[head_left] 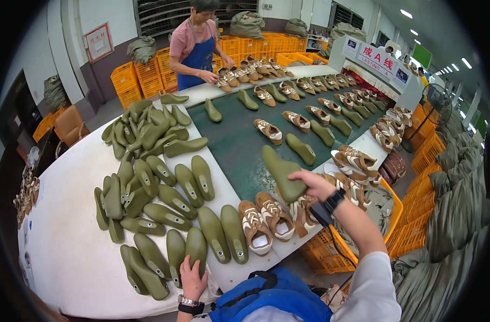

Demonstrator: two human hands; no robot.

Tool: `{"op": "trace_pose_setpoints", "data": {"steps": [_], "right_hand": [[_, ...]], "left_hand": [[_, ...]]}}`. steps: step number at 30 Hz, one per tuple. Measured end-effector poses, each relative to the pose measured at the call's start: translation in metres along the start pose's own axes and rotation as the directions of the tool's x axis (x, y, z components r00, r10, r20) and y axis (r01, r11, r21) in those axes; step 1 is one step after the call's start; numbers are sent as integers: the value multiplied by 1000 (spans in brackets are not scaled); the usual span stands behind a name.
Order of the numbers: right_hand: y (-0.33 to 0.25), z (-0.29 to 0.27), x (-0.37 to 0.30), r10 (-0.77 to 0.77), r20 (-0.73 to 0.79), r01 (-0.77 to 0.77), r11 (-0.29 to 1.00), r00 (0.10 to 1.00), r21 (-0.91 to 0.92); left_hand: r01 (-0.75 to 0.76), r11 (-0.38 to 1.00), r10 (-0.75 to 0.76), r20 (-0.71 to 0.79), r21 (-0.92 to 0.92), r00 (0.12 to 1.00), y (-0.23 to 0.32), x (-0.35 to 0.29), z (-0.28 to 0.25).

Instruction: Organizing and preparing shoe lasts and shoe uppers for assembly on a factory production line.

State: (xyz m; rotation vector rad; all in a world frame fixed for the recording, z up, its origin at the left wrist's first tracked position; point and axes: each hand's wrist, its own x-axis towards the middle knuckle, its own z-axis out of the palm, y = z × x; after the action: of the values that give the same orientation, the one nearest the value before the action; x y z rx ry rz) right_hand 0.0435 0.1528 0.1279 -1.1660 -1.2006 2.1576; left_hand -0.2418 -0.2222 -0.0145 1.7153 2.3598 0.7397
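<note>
My right hand is closed around the heel end of a green shoe last, lifted over the near edge of the dark green belt. At the lower end of a pair of lasts on the white table, my left hand touches the green shoe last on the right. Its fingers are stretched out, with the thumb apart. To the right of that pair lie two more green lasts, then brown and white sneakers. Under my raised right hand, further sneakers are partly hidden.
A heap of green lasts covers the left white table. Rows of lasts and sneakers lie along the green belt. Across it, a person in a blue apron touches sneakers. Orange crates stand below right, near a fan.
</note>
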Motion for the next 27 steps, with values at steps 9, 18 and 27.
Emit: {"op": "trace_pose_setpoints", "data": {"steps": [9, 18, 27], "right_hand": [[-26, -8, 206, 18, 0, -17, 934, 1000, -357], [74, -25, 297, -342, -48, 28, 211, 938, -977], [48, -48, 294, -266, -34, 14, 176, 963, -984]], "left_hand": [[245, 953, -207, -207, 178, 956, 19, -15, 17], [614, 759, -589, -173, 217, 790, 163, -27, 38], [462, 869, -444, -134, 174, 886, 203, 34, 36]]}}
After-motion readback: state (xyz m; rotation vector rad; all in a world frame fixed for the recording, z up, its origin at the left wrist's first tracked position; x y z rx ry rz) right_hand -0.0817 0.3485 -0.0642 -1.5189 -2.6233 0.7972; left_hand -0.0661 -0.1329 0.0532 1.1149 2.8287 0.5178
